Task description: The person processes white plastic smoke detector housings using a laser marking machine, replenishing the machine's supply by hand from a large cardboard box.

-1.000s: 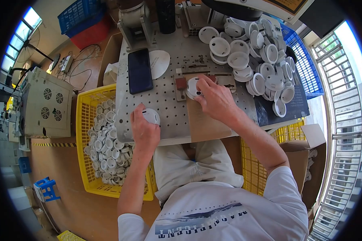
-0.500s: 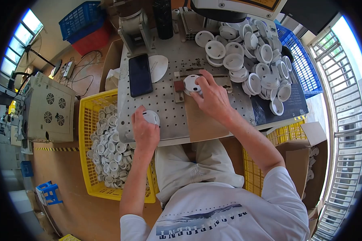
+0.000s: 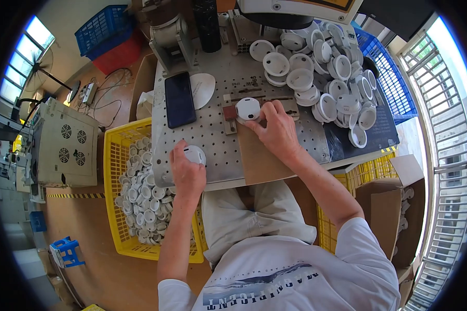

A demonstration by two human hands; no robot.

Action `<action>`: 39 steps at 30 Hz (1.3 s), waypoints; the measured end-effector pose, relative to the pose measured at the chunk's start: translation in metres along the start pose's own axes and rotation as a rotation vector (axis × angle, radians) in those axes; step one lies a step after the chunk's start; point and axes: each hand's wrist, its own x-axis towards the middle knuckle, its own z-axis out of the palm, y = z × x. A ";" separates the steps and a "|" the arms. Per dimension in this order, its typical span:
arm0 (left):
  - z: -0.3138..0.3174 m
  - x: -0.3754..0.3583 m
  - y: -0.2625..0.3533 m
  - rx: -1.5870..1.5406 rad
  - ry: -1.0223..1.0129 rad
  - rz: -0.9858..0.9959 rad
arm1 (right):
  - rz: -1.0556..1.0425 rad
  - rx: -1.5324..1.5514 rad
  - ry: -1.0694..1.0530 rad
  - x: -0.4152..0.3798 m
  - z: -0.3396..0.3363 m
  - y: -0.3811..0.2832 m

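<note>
A white round plastic cover with dark holes sits in a metal fixture on the perforated plate, beside a reddish-brown block. My right hand is closed at its right edge, with the thumb along the lower rim and the fingers curled. Near the plate's front left, my left hand grips another white round cover, low over the plate; its thumb side is partly hidden. A flat brown board lies below the fixture, running to the table edge.
Many white covers are heaped at the back right. A phone and a white disc lie left. A yellow crate full of white parts stands beside the table. The machine head overhangs the back.
My right hand's fingers have drawn back from the top of the cover in the fixture to its right edge. My left hand stays nearly still with its cover.
</note>
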 end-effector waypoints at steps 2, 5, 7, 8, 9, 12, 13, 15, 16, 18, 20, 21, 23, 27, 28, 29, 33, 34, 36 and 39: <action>-0.001 0.000 0.000 0.013 0.006 -0.008 | 0.040 -0.039 -0.027 -0.002 -0.005 0.001; 0.003 0.002 -0.001 0.025 0.006 0.012 | 0.105 -0.094 -0.038 0.000 -0.004 0.007; 0.003 -0.001 -0.001 0.034 0.005 0.038 | 0.124 -0.101 -0.023 -0.006 -0.002 0.008; 0.003 -0.001 -0.002 0.033 0.014 0.037 | 0.121 -0.101 -0.007 -0.007 -0.003 0.007; 0.003 -0.001 -0.002 0.032 0.025 0.033 | 0.116 -0.101 0.008 -0.006 -0.004 0.006; 0.004 -0.002 -0.001 0.005 0.020 -0.003 | 0.136 -0.071 -0.009 -0.005 -0.005 0.007; 0.004 -0.002 -0.001 0.005 0.018 -0.004 | 0.137 -0.070 -0.011 -0.005 -0.005 0.007; 0.002 0.000 0.001 0.028 0.013 0.005 | 0.145 -0.084 0.003 -0.005 -0.004 0.008; 0.003 -0.001 -0.001 0.028 0.015 0.009 | 0.146 -0.085 0.008 -0.005 -0.005 0.008; 0.002 -0.002 -0.003 0.030 0.017 0.026 | 0.149 -0.088 0.011 -0.006 -0.006 0.007; -0.004 -0.006 -0.001 -0.047 0.048 -0.042 | 0.153 -0.078 0.006 -0.007 -0.006 0.008; -0.008 -0.007 0.001 -0.129 0.074 -0.113 | 0.159 -0.072 -0.003 -0.006 -0.006 0.008; -0.033 -0.015 -0.011 -0.087 0.126 -0.125 | 0.154 -0.061 0.003 -0.006 -0.008 0.007; -0.072 -0.049 -0.093 0.064 0.261 -0.364 | 0.145 -0.054 0.010 -0.007 -0.004 0.012; -0.080 -0.058 -0.114 0.118 0.237 -0.425 | 0.147 -0.051 0.010 -0.007 -0.004 0.012; -0.083 -0.066 -0.133 0.123 0.235 -0.423 | 0.141 -0.044 0.016 -0.007 -0.004 0.012; -0.088 -0.059 -0.145 0.305 0.306 -0.446 | 0.134 -0.039 0.024 -0.009 -0.003 0.012; -0.085 -0.048 -0.133 0.205 0.275 -0.497 | 0.134 -0.037 0.027 -0.009 -0.003 0.012; -0.067 -0.022 -0.102 0.108 0.327 -0.377 | 0.097 -0.033 0.041 -0.011 -0.002 0.013; -0.030 0.019 -0.051 0.100 0.194 -0.107 | 0.073 -0.007 0.069 -0.022 -0.005 0.015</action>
